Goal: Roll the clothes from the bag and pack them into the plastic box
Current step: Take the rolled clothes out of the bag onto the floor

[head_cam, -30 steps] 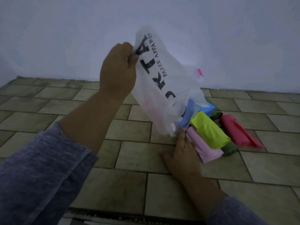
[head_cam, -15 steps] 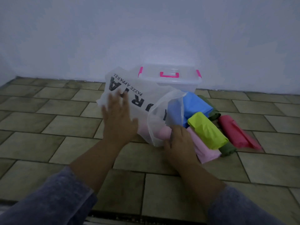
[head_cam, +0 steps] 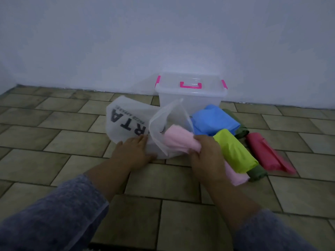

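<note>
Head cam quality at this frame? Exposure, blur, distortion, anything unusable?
Head view: dim, blue-grey cast, no hard shadows or glare; soft overall, big letters on the translucent white printed bag readable, small print not; right end of the red rolled cloth smears; the pale pink cloth gripped by the right hand is distinct; tiled floor lines bow, wide-angle.

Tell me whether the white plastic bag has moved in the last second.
Yes. The bag came down from in front of the wall and now lies on the tiled floor, left of the plastic box, the left hand resting on it.
</note>
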